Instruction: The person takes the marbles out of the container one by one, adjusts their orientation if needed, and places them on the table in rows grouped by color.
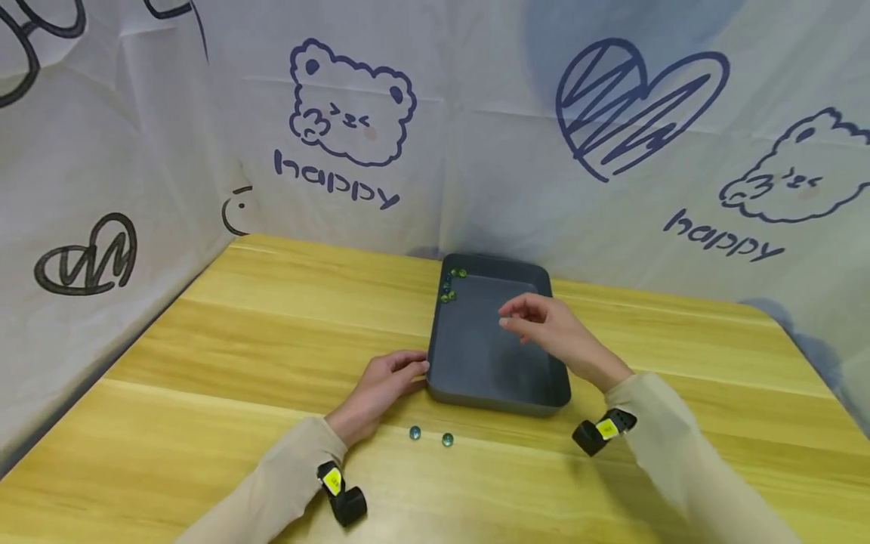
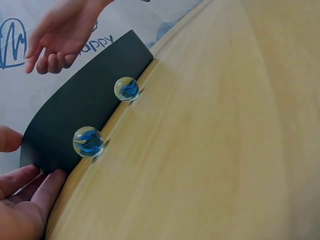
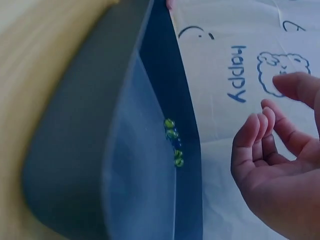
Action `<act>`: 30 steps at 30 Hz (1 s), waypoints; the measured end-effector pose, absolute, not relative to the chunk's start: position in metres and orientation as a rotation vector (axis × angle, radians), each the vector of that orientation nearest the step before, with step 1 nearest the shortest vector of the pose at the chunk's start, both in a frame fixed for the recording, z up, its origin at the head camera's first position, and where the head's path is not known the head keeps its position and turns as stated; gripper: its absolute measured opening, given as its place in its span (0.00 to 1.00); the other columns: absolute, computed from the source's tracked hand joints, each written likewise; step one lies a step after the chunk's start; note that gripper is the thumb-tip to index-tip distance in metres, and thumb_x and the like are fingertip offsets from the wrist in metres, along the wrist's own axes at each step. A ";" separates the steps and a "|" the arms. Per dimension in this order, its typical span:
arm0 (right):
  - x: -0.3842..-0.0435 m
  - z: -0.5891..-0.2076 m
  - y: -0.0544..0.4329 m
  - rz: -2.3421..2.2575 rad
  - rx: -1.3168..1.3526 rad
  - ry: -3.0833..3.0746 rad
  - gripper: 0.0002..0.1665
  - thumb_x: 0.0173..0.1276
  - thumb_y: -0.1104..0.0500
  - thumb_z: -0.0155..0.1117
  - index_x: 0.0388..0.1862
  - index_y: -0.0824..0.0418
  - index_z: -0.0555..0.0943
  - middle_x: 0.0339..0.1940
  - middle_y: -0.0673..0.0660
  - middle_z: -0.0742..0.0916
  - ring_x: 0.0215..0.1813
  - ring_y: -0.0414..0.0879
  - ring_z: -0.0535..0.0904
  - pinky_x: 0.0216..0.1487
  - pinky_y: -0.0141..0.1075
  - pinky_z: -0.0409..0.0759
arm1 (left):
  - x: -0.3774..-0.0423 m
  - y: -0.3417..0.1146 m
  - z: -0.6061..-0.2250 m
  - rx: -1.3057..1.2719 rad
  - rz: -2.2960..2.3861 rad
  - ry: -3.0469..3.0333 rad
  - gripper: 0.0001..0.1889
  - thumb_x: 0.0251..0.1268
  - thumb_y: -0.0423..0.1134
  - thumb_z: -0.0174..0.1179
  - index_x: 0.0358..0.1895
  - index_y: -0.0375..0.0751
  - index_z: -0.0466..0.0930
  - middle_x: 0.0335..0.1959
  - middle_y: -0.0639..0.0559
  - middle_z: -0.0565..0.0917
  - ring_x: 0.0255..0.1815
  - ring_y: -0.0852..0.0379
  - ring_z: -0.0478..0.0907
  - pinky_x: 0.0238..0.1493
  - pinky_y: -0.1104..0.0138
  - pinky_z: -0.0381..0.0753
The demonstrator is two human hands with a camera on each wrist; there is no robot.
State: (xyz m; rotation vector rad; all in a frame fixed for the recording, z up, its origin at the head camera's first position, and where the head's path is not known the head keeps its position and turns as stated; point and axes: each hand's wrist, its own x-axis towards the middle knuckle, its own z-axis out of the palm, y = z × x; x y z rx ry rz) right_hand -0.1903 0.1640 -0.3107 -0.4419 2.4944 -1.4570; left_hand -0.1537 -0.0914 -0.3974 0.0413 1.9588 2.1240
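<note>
A dark grey rectangular tray [image 1: 489, 393] lies on the wooden table. My left hand [image 1: 384, 389] rests at its near left corner, fingertips [image 2: 52, 185] touching the outer wall. Above the tray's right side hovers my right hand [image 1: 547, 332], its fingers loosely bent. In the right wrist view the thumb stands apart from the index finger, with nothing between them. Several green and blue marbles [image 3: 170, 123] sit along the tray's far left inner edge. Two clear marbles with blue swirls, a left one [image 1: 415, 432] and a right one [image 1: 447, 439], lie on the table before the tray.
The yellow wood-grain table [image 1: 258, 325] extends around the tray on both sides. A white cloth [image 1: 489, 181] with bear and heart drawings hangs behind the table and at its left. Black wrist cameras, left [image 1: 347, 502] and right [image 1: 594, 434], sit on both sleeves.
</note>
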 end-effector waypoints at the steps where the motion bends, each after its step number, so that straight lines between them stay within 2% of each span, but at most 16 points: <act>1: -0.193 -0.310 0.164 -1.450 -0.441 2.499 0.18 0.73 0.56 0.59 0.55 0.66 0.77 0.48 0.65 0.81 0.48 0.64 0.74 0.50 0.50 0.79 | -0.154 -0.092 -0.397 0.043 2.123 1.958 0.19 0.70 0.32 0.54 0.60 0.24 0.73 0.57 0.36 0.77 0.58 0.45 0.75 0.56 0.61 0.81; 7: -0.211 -0.313 0.161 -1.451 -0.442 2.511 0.20 0.73 0.54 0.59 0.57 0.65 0.77 0.48 0.65 0.81 0.49 0.64 0.74 0.53 0.55 0.77 | -0.154 -0.092 -0.398 0.047 2.114 1.956 0.19 0.70 0.32 0.54 0.60 0.25 0.73 0.58 0.36 0.76 0.58 0.45 0.75 0.56 0.61 0.81; 14: -0.229 -0.318 0.159 -1.451 -0.445 2.542 0.18 0.73 0.56 0.59 0.56 0.65 0.77 0.44 0.61 0.82 0.47 0.65 0.74 0.51 0.56 0.77 | -0.154 -0.091 -0.397 0.059 2.103 1.969 0.19 0.71 0.32 0.54 0.60 0.24 0.73 0.58 0.35 0.76 0.58 0.44 0.75 0.56 0.61 0.81; 21: -0.246 -0.318 0.147 -1.410 -0.399 2.581 0.17 0.73 0.55 0.58 0.54 0.63 0.79 0.50 0.64 0.81 0.49 0.63 0.74 0.53 0.55 0.77 | -0.154 -0.091 -0.398 0.054 2.106 1.977 0.19 0.70 0.32 0.54 0.59 0.24 0.73 0.57 0.35 0.76 0.58 0.44 0.75 0.56 0.61 0.81; 30: -0.275 -0.327 0.133 -1.400 -0.299 2.625 0.18 0.74 0.55 0.57 0.55 0.65 0.79 0.52 0.61 0.81 0.55 0.60 0.75 0.56 0.52 0.78 | -0.153 -0.091 -0.398 0.060 2.116 1.975 0.18 0.71 0.32 0.53 0.59 0.24 0.74 0.57 0.35 0.76 0.58 0.44 0.76 0.56 0.61 0.81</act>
